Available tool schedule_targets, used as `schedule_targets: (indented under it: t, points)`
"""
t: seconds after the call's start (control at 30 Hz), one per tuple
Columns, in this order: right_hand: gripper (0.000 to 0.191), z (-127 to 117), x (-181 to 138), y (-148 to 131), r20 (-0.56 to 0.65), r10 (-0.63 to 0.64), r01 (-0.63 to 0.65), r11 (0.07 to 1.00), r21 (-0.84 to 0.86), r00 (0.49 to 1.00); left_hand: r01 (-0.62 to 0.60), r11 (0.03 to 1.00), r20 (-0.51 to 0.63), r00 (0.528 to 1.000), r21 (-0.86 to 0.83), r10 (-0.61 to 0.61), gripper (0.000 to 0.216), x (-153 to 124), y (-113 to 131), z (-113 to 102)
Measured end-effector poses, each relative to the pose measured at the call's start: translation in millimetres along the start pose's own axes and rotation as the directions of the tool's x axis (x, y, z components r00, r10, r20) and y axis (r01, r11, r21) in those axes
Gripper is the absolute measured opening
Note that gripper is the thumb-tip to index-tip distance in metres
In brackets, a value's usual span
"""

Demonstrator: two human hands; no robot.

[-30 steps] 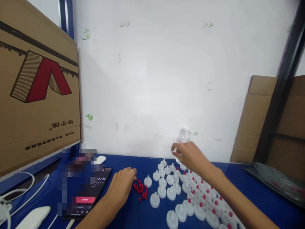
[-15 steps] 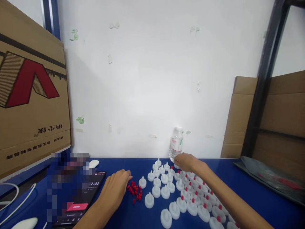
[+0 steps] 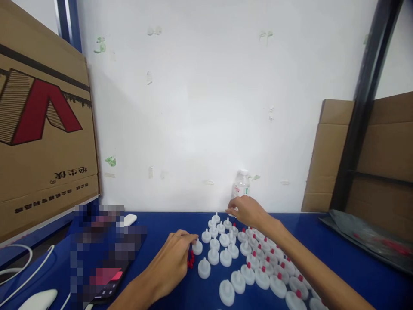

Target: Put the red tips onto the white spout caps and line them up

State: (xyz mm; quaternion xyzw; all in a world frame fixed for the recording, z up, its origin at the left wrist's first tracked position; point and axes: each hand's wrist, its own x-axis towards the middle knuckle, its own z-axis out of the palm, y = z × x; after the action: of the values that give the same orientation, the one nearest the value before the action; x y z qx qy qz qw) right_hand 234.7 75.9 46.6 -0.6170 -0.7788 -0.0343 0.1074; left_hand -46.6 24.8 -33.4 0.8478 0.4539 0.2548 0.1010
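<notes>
- We are seeing two hands: the left hand (image 3: 176, 258) at seven o'clock of the view, the right hand (image 3: 247, 211) between four and five.
- Left hand: its bent fingers are pointing to one white nozzle; we are not managing to tell contact or grip.
- Right hand: thumb and forefinger are curving inward; we are failing to make out anything between them.
- We are counting about seventeen bare-nozzled white pieces (image 3: 226, 258), standing on the blue table (image 3: 190, 295) toward five and six o'clock.
- At five o'clock, at least fifteen red-tipped white pieces (image 3: 262, 280) are standing; the right forearm and lower edge are concealing others.
- Loose red caps (image 3: 191, 260) are lying at six o'clock, uncountable, the left hand partly covering them.
- One bottle (image 3: 241, 189) is standing at four o'clock, its base hidden.
- One phone (image 3: 109, 289) is lying between seven and eight, largely pixelated.
- One printed carton (image 3: 48, 163), at nine, is running out of frame.
</notes>
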Motion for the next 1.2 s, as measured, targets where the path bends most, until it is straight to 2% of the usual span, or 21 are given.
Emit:
schedule_targets:
  t: [0.13,0.23,0.3,0.43,0.57,0.7,0.77,0.83,0.9,0.93,1.0,1.07,1.2]
  points:
    - [0.019,-6.9,-8.1,-20.6,-0.087,-0.167,0.178,0.972,0.152,0.982,-0.013,1.000,-0.113,0.994,-0.020,0.010,0.040,1.6,6.0,-7.2]
    - [0.015,-11.7,-22.8,-44.9,-0.088,-0.333,0.345,0.907,0.241,0.939,0.013,1.000,-0.211,0.977,-0.001,-0.013,0.034,4.6,16.8,-20.2]
    - [0.018,-14.4,-34.1,-62.2,-0.074,-0.419,0.421,0.861,0.284,0.905,0.010,1.000,-0.224,0.975,-0.006,-0.011,0.030,5.9,22.2,-25.6]
    - [0.022,-19.2,-49.7,-85.6,-0.061,-0.523,0.509,0.786,0.353,0.850,-0.063,0.997,-0.183,0.981,0.036,0.069,0.027,6.3,24.4,-25.3]
    - [0.021,-22.2,-51.5,-86.4,-0.099,-0.529,0.523,0.762,0.382,0.843,-0.059,0.994,-0.215,0.974,0.086,0.077,0.028,5.1,25.2,-25.7]
    - [0.018,-20.1,-49.1,-82.9,-0.112,-0.518,0.516,0.758,0.398,0.848,-0.085,0.990,-0.167,0.981,0.109,0.103,0.030,5.0,28.4,-27.8]
    - [0.014,-16.6,-47.3,-84.2,-0.104,-0.534,0.534,0.773,0.342,0.839,-0.070,0.984,-0.158,0.983,0.165,0.096,0.033,5.9,28.7,-25.9]
    - [0.011,-12.3,-43.7,-84.3,-0.119,-0.585,0.596,0.767,0.240,0.802,-0.025,0.984,-0.187,0.981,0.178,0.058,0.035,7.1,27.5,-23.1]
    - [0.023,-7.7,-37.3,-79.5,-0.153,-0.634,0.651,0.750,0.118,0.758,0.020,0.992,-0.230,0.973,0.125,0.009,0.038,8.3,25.1,-22.0]
    - [0.027,-5.4,-33.3,-74.8,-0.174,-0.631,0.649,0.757,0.078,0.756,0.045,0.993,-0.247,0.969,0.108,-0.017,0.040,8.9,23.5,-22.6]
    - [0.026,-0.5,-24.7,-62.4,-0.225,-0.566,0.591,0.804,0.064,0.793,0.107,0.985,-0.266,0.962,0.137,-0.067,0.045,10.3,19.8,-25.9]
    - [0.016,5.2,-17.6,-50.4,-0.258,-0.475,0.515,0.850,0.114,0.841,0.163,0.961,-0.266,0.959,0.222,-0.101,0.046,11.6,15.5,-30.1]
    - [0.028,19.6,-15.3,-46.3,-0.239,-0.460,0.505,0.843,0.183,0.855,0.202,0.926,-0.225,0.965,0.319,-0.133,0.040,13.1,6.6,-31.7]
